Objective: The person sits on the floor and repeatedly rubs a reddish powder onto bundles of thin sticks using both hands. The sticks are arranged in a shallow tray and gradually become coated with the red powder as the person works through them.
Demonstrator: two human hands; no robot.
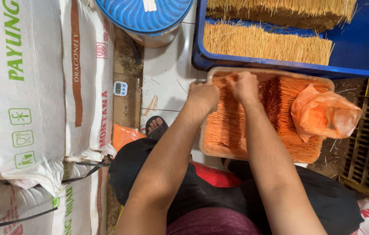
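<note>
We sit low over a shallow tray (207, 143) of thin orange sticks (226, 126), and both our arms reach forward to its far edge. Our left hand (203, 95) is curled into a loose fist at the tray's 11 o'clock corner, knuckles up, and seems to pinch a small bunch of sticks; the fingertips are tucked under, so we cannot tell how many it holds. Our right hand (244, 85) sits just beside it toward 12 o'clock, fingers narrowed onto the same stick ends at the rim. The two hands nearly touch, which suits gathering or evening up one bundle between them.

The sticks lie in parallel rows running away from us, likely so that they can be lifted in tidy handfuls. Most of them lie below the hands, toward 6 o'clock, filling the tray. A darker red batch (273, 98) lies at 3 o'clock of the right hand, and beyond it a crumpled orange plastic bag (323, 115) rests on the sticks.

At 12 o'clock a blue crate (367, 52) holds bare, straw-coloured sticks (267, 43). A blue lid (143, 15) covers a bucket at 11 o'clock, white woven sacks (41, 95) are stacked at 9 o'clock, and a small digital timer (120, 88) lies on the floor beside them.
</note>
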